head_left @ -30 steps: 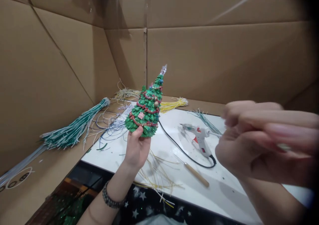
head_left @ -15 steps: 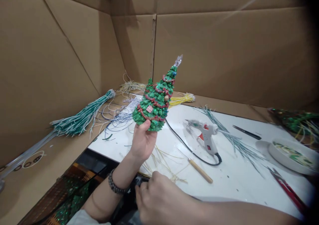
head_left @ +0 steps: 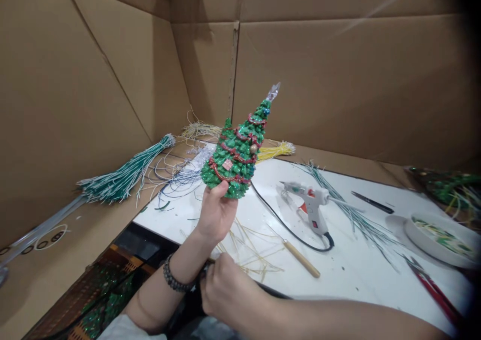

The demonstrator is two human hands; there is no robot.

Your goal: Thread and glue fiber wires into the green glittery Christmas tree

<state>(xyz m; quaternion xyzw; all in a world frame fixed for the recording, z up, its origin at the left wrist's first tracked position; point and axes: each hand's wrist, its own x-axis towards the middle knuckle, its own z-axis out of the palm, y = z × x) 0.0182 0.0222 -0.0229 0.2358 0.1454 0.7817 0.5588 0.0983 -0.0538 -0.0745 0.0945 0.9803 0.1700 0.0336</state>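
Note:
My left hand (head_left: 217,214) grips the base of a small green glittery Christmas tree (head_left: 236,151) with red garlands and a clear tip, held tilted to the right above the white table (head_left: 349,265). My right hand (head_left: 229,294) is low at the near table edge, just under my left wrist, its fingers curled and hidden; what it holds, if anything, I cannot make out. A beaded bracelet (head_left: 173,280) circles my left wrist.
A white glue gun (head_left: 311,203) with a black cord lies mid-table, a wooden-handled tool (head_left: 300,258) in front of it. Green wire bundles (head_left: 124,177), yellow wires (head_left: 273,150) and loose straws lie around. A white bowl (head_left: 438,232) and red-handled tool (head_left: 432,287) sit right. Cardboard walls surround.
My right hand dropped from close before the camera down to the near table edge under my left wrist. The tree stays held, shifted slightly right in view.

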